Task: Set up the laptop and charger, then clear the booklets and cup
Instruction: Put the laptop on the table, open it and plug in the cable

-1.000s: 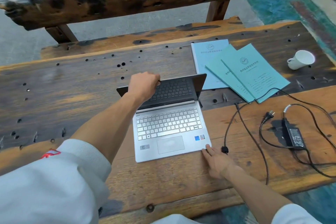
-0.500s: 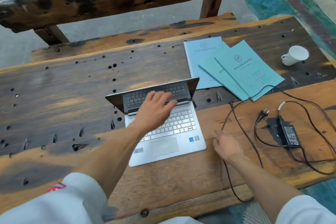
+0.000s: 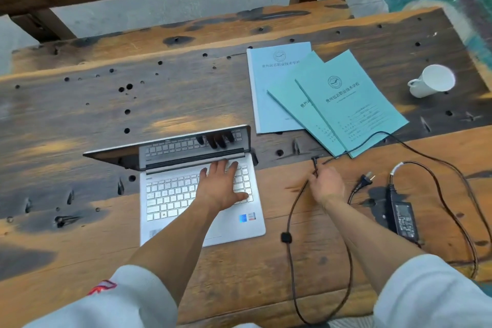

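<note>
The left hand (image 3: 222, 186) lies flat, fingers straight, on the open laptop (image 3: 198, 192). At its 3 o'clock, the right hand (image 3: 326, 185) pinches the charger cable (image 3: 290, 210).

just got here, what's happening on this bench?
A person is setting up a laptop on a wooden table. The lid is open; the left hand rests flat on the keyboard. The right hand pinches the charger cable near its plug tip, not yet in the laptop. The power brick and wall plug lie loose to the right. Three booklets and a tipped white cup remain uncleared.
</note>
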`<move>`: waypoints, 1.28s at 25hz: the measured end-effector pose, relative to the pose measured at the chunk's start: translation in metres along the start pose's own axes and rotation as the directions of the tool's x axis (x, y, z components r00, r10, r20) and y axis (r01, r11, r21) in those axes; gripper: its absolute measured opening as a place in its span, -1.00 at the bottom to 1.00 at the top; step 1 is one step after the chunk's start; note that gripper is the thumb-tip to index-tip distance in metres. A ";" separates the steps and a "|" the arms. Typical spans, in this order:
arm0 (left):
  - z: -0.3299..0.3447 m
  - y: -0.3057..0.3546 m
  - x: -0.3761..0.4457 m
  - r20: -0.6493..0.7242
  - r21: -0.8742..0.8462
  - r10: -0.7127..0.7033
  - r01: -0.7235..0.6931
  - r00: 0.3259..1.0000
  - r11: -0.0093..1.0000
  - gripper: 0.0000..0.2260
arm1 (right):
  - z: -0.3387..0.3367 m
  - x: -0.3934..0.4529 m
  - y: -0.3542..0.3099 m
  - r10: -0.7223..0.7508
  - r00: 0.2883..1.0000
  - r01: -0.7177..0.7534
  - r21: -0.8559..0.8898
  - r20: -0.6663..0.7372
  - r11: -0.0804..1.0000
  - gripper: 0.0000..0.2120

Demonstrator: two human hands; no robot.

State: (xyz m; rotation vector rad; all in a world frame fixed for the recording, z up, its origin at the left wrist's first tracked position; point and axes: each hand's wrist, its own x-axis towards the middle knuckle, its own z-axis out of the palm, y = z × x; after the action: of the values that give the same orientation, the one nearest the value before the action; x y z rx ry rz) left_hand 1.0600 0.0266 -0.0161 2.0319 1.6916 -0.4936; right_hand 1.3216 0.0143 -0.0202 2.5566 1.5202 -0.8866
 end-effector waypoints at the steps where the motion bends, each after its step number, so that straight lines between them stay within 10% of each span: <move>1: 0.003 0.004 0.004 0.014 -0.014 -0.021 0.021 1.000 1.000 -0.16 | 0.001 0.008 0.001 0.020 1.000 -0.020 0.010 -0.011 1.000 -0.71; 9: 0.024 0.015 0.015 -0.022 -0.016 -0.075 0.075 0.997 0.997 -0.18 | 0.012 0.051 -0.006 0.268 0.961 -0.248 0.216 -0.067 0.944 -0.71; 16: 0.030 0.021 0.021 -0.057 0.005 -0.074 0.074 0.996 0.997 -0.20 | 0.014 0.067 -0.016 0.230 0.969 -0.226 0.049 -0.087 0.973 -0.73; 22: 0.031 0.021 0.022 -0.065 0.019 -0.074 0.075 0.995 0.997 -0.20 | 0.013 0.055 -0.031 -0.181 0.974 0.151 -0.206 -0.137 0.967 -0.71; 26: 0.031 0.023 0.023 -0.069 0.005 -0.082 0.082 0.994 0.997 -0.20 | 0.026 0.041 -0.060 -0.305 0.952 0.306 0.055 -0.034 0.950 -0.73; 32: 0.031 0.023 0.024 -0.060 0.001 -0.080 0.080 0.995 0.997 -0.19 | 0.048 0.035 -0.079 -0.100 0.981 0.038 0.343 0.166 0.939 -0.80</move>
State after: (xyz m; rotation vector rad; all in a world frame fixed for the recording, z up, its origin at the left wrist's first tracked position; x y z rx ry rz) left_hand 1.0876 0.0258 -0.0521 2.0059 1.8145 -0.4666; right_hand 1.2478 0.0682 -0.0579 2.5566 1.5272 -1.4643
